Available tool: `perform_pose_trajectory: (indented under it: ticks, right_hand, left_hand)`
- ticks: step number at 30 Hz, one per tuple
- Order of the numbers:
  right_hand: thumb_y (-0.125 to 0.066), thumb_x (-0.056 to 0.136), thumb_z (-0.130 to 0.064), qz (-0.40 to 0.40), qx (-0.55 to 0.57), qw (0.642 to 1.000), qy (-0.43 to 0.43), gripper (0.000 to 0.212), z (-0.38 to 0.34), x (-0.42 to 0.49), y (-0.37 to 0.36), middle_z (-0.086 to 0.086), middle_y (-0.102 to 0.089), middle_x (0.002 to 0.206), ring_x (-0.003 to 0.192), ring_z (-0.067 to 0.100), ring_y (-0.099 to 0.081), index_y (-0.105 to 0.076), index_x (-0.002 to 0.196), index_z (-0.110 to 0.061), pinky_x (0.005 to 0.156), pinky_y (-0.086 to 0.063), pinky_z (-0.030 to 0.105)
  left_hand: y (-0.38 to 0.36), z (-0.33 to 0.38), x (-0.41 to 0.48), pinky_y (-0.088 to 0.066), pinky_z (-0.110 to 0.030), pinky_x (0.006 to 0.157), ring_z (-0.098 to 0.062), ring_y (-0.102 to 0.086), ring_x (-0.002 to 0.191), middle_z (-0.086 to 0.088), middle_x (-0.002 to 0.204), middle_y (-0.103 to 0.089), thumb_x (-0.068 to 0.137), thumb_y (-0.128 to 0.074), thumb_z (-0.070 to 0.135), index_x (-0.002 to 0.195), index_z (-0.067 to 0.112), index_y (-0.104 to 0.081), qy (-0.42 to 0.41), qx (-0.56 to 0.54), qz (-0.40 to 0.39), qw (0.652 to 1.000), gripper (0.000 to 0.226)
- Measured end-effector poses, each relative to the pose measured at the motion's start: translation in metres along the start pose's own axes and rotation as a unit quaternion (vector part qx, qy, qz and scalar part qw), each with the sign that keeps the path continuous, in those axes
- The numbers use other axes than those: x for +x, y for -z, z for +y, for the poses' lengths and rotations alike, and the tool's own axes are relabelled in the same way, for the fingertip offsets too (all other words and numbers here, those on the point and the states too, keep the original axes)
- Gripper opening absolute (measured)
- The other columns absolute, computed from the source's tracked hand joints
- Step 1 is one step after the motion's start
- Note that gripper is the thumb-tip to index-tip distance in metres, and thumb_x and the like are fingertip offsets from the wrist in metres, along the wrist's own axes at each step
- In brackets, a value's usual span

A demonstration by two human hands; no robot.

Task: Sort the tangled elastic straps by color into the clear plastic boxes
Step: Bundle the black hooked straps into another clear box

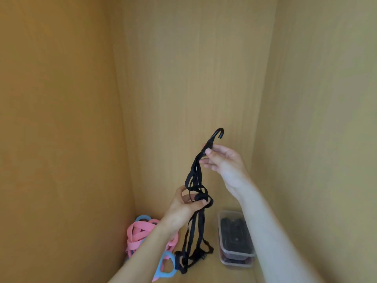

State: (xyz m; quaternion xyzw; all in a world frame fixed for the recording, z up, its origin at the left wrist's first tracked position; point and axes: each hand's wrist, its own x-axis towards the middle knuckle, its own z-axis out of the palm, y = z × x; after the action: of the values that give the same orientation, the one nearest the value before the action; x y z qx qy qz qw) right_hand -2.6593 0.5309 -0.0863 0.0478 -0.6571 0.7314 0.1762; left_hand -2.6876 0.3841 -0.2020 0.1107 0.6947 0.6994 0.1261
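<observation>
Two hands hold black strap: right hand pinches hook end, left hand grips knot below. Loosen knot; box lies under right.

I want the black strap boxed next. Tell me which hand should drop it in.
Right, probably. The right hand pinches the black strap just below its hook and is on the side of the clear box holding dark straps. The left hand grips the knotted middle, nearer the pink pile.
</observation>
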Motion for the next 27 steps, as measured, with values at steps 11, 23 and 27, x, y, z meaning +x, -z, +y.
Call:
perform_pose_trajectory:
  ticks: [11,23,27]
  right_hand:
    - [-0.073,0.092,-0.013,0.033,-0.008,0.999,0.035,0.010,-0.036,0.023,-0.002,-0.006,-0.076,0.080,0.071,0.010,-0.071,-0.068,0.093,-0.022,0.072,-0.060,0.024]
    - [-0.075,0.091,-0.017,0.083,-0.007,0.991,0.106,0.009,-0.113,0.059,0.003,-0.014,-0.073,0.069,0.062,0.005,-0.068,-0.066,0.090,-0.021,0.072,-0.060,0.027]
    - [-0.075,0.091,-0.018,0.083,-0.013,0.990,0.117,0.009,-0.132,0.065,0.001,-0.009,-0.072,0.078,0.063,0.006,-0.068,-0.066,0.091,-0.020,0.075,-0.059,0.030]
  left_hand:
    - [0.002,0.023,0.014,-0.056,-0.044,0.097,-0.025,-0.073,0.102,-0.011,0.107,-0.077,0.097,-0.065,0.018,0.116,0.005,-0.067,-0.033,-0.019,-0.037,0.999,0.023]
    - [0.010,0.031,0.016,-0.050,-0.032,0.078,-0.012,-0.067,0.078,0.002,0.087,-0.074,0.098,-0.064,0.012,0.100,0.012,-0.067,-0.032,0.031,-0.047,0.998,0.004]
    - [0.015,0.036,0.019,-0.052,-0.030,0.079,-0.015,-0.069,0.082,-0.003,0.094,-0.076,0.094,-0.068,0.009,0.097,0.011,-0.068,-0.049,0.076,-0.055,0.994,0.003]
